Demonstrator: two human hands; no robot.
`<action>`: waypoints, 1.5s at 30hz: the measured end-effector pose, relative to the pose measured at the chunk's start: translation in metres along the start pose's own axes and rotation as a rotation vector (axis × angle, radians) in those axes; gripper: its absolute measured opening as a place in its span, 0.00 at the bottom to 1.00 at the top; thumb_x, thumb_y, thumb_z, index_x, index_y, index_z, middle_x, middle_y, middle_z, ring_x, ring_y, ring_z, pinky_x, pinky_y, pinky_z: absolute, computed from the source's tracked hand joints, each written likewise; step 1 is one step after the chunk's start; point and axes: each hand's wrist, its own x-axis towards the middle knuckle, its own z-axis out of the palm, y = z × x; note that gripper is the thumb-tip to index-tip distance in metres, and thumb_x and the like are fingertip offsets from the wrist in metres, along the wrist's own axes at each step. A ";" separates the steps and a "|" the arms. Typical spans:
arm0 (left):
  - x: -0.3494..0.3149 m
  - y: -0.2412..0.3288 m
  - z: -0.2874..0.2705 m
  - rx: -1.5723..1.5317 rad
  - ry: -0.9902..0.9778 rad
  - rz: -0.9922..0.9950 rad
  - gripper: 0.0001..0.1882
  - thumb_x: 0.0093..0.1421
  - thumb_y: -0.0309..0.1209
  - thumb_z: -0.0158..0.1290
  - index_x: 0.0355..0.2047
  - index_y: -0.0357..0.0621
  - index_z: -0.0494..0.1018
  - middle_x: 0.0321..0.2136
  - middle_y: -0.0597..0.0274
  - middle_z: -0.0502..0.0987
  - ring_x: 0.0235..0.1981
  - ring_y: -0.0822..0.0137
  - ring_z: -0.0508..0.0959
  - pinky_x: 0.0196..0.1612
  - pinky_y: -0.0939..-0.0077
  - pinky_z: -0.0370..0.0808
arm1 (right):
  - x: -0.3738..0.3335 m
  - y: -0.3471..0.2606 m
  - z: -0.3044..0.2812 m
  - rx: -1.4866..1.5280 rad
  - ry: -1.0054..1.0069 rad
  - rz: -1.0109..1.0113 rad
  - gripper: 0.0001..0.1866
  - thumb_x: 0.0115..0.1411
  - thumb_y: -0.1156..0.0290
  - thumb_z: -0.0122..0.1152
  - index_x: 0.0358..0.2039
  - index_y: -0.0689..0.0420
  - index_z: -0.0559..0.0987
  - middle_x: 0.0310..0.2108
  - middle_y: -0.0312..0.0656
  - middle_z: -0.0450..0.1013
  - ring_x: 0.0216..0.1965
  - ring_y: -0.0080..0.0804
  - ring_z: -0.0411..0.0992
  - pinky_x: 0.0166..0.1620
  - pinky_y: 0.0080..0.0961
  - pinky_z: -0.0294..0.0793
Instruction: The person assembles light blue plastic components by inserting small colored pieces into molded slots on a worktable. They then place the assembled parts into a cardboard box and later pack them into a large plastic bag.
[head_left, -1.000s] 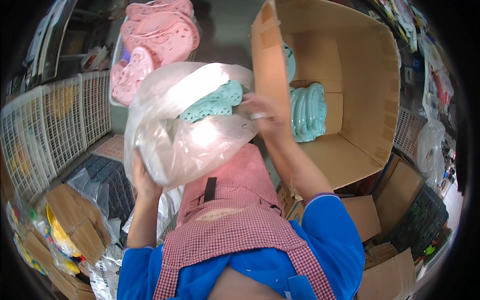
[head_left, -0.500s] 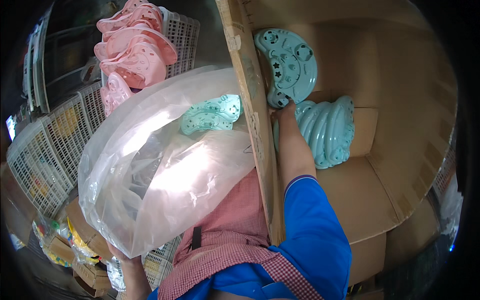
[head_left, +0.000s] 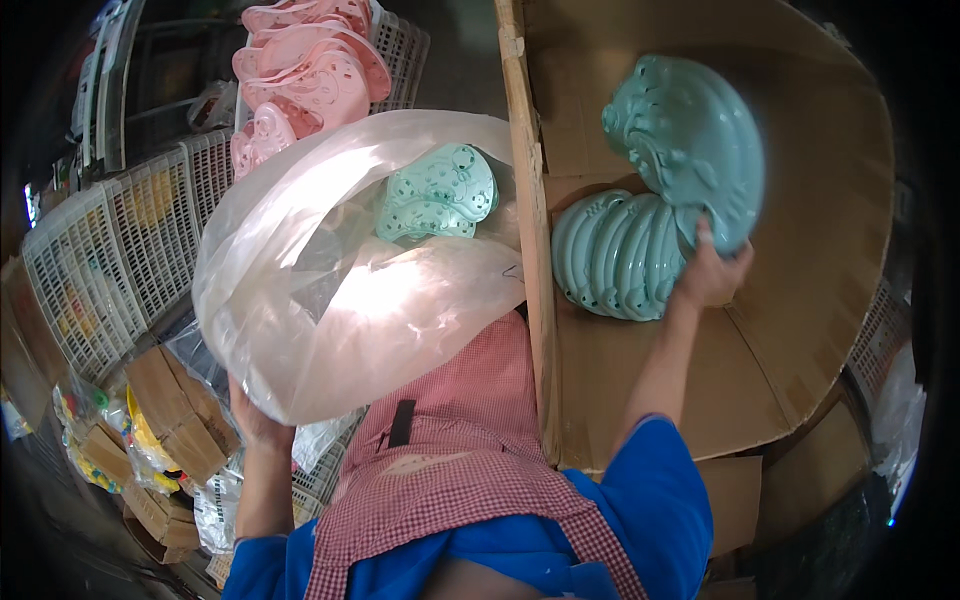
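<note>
While my right hand [head_left: 712, 275] reaches into the box [head_left: 800, 330], its grip pinches a teal tray [head_left: 690, 150] by the lower edge, just above the teal stack [head_left: 615, 255]. My left hand [head_left: 255, 420] is clenched on the bag [head_left: 330, 290] from below.

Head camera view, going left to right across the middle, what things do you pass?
White wire mesh baskets → clear plastic bag held from below by the left hand → mint green perforated plastic piece in the bag → cardboard box wall → row of teal plastic pieces → right hand.
</note>
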 end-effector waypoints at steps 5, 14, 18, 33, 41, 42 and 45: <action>0.009 -0.001 0.013 -0.004 -0.148 0.063 0.26 0.68 0.44 0.33 0.60 0.41 0.57 0.56 0.55 0.65 0.55 0.58 0.68 0.59 0.61 0.64 | -0.040 -0.081 -0.127 0.625 -0.152 0.014 0.28 0.45 0.71 0.67 0.46 0.65 0.69 0.41 0.45 0.70 0.40 0.36 0.72 0.41 0.33 0.74; 0.009 0.009 -0.006 -0.093 -0.315 0.073 0.28 0.68 0.46 0.35 0.61 0.40 0.55 0.57 0.55 0.64 0.57 0.60 0.66 0.60 0.64 0.62 | -0.126 -0.149 -0.185 0.592 -0.126 -0.213 0.38 0.36 0.63 0.72 0.49 0.60 0.68 0.44 0.41 0.67 0.46 0.37 0.68 0.46 0.38 0.70; 0.004 0.015 -0.020 -0.110 -0.326 0.070 0.29 0.67 0.47 0.36 0.61 0.40 0.54 0.58 0.55 0.62 0.58 0.59 0.64 0.60 0.64 0.61 | -0.175 -0.173 -0.140 0.155 -0.532 -0.106 0.28 0.35 0.63 0.72 0.39 0.57 0.73 0.33 0.35 0.73 0.34 0.27 0.73 0.37 0.27 0.74; 0.009 0.016 -0.039 0.007 -0.262 0.046 0.30 0.66 0.49 0.37 0.63 0.44 0.53 0.60 0.55 0.60 0.60 0.54 0.61 0.61 0.57 0.60 | -0.186 -0.097 -0.068 0.205 -0.565 -0.100 0.12 0.55 0.77 0.55 0.41 0.59 0.78 0.36 0.40 0.76 0.35 0.27 0.73 0.42 0.23 0.71; 0.018 0.009 -0.003 0.249 -0.051 0.079 0.27 0.66 0.44 0.35 0.60 0.42 0.57 0.58 0.53 0.64 0.57 0.52 0.65 0.58 0.54 0.64 | -0.070 0.275 -0.115 0.308 0.272 1.325 0.29 0.59 0.58 0.55 0.58 0.56 0.63 0.54 0.49 0.61 0.49 0.46 0.64 0.51 0.44 0.65; 0.020 0.011 -0.006 0.285 -0.083 0.074 0.27 0.66 0.44 0.35 0.60 0.41 0.57 0.58 0.52 0.64 0.57 0.52 0.66 0.59 0.54 0.64 | -0.064 0.293 -0.118 0.324 0.325 1.353 0.30 0.59 0.57 0.55 0.59 0.55 0.62 0.56 0.49 0.60 0.51 0.47 0.62 0.53 0.45 0.63; 0.016 0.010 0.006 0.371 -0.112 0.082 0.27 0.66 0.43 0.34 0.60 0.40 0.57 0.57 0.51 0.64 0.57 0.51 0.66 0.58 0.54 0.65 | -0.044 0.332 -0.114 0.437 0.456 1.363 0.32 0.59 0.52 0.54 0.59 0.54 0.62 0.58 0.47 0.59 0.55 0.48 0.59 0.58 0.46 0.56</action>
